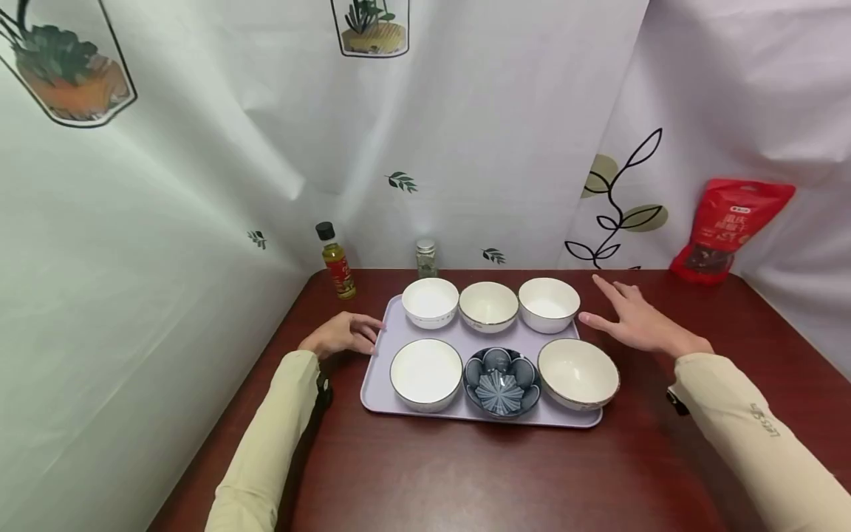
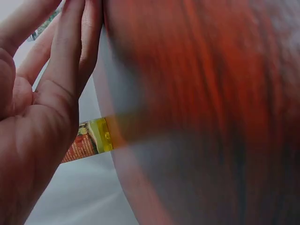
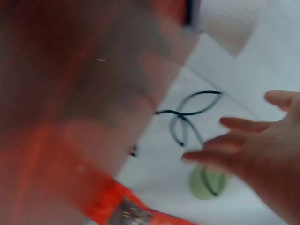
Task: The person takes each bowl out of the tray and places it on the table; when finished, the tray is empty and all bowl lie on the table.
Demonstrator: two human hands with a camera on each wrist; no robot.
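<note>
A pale lilac tray [image 1: 475,340] lies on the dark red table, bearing two rows of bowls. The back row has three white bowls [image 1: 431,301]. In front, a dark blue petal-patterned bowl [image 1: 501,383] stands between a white bowl [image 1: 426,373] and a cream bowl [image 1: 578,372] that overhangs the tray's right rim. My left hand [image 1: 342,334] has its fingertips at the tray's left rim; whether they touch is hard to tell. With fingers extended and spread, my right hand [image 1: 631,318] hovers right of the tray, holding nothing. In the right wrist view this hand [image 3: 262,145] looks blurred.
An oil bottle with a black cap [image 1: 337,262] stands at the back left. Behind the tray is a small glass jar [image 1: 426,258]. A red snack pouch [image 1: 728,229] leans on the curtain at the back right. White curtain [image 1: 465,133] borders the table's back and left.
</note>
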